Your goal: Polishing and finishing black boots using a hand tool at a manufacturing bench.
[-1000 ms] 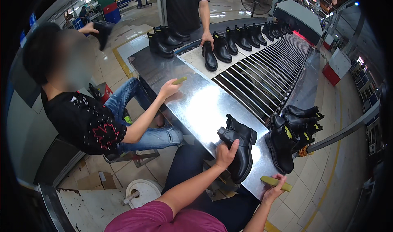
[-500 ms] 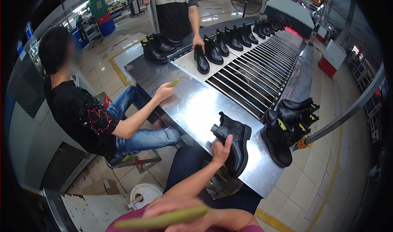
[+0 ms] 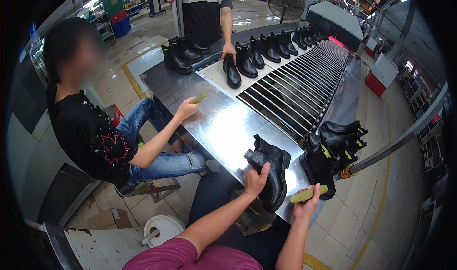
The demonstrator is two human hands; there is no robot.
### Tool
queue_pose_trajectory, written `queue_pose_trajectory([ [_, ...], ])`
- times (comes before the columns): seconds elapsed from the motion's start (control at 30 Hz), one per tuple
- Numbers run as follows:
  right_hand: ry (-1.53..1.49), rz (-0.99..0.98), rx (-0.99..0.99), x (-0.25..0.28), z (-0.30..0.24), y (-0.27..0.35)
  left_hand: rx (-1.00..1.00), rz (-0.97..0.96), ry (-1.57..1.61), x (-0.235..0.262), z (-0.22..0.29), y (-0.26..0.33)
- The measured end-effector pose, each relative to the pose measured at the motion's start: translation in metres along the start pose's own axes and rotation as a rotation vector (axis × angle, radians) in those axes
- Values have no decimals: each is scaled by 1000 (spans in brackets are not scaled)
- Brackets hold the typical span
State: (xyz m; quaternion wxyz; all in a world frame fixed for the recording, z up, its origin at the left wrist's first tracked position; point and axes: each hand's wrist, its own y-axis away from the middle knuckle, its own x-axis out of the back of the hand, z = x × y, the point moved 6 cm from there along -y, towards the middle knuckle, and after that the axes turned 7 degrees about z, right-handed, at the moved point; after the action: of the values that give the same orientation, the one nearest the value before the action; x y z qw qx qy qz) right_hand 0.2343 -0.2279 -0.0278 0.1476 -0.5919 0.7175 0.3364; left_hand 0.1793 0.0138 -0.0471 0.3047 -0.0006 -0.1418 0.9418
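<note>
A black ankle boot (image 3: 278, 186) is tilted at the near edge of the metal table, its sole to the right and its toe toward me. My left hand (image 3: 256, 179) grips it from the left, thumb across the upper. In my right hand (image 3: 307, 205), just right of the boot, is a flat yellow-green oblong pad (image 3: 304, 194), held between thumb and fingers. Several black boots (image 3: 320, 160) with yellow-green tabs stand and lie close together on the table beyond this hand.
A roller conveyor (image 3: 295, 96) runs away from the shiny metal table (image 3: 209, 122), boots lined up beside it. At left, a seated person (image 3: 90, 127) holds a similar pad. Across the table, a standing person's hand (image 3: 228, 50) touches a boot. A white bucket (image 3: 164, 229) sits below.
My right hand, with the pad, has swung from close to my body out to the right of the boot. My left hand keeps its grip, and the boot has hardly moved.
</note>
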Motion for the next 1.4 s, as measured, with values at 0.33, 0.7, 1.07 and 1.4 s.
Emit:
queue_pose_trajectory([
  [0.33,264,-65,209,18,12,-3,-1,-1,12,1,0,-3],
  [0.7,591,-141,364,21,17,7,34,-9,-10,1,-3,-1],
  [1.07,663,-153,335,12,28,7,30,19,-31,16,-7,-6],
  [1.4,627,-132,327,19,23,13,65,7,-79,16,-13,3],
])
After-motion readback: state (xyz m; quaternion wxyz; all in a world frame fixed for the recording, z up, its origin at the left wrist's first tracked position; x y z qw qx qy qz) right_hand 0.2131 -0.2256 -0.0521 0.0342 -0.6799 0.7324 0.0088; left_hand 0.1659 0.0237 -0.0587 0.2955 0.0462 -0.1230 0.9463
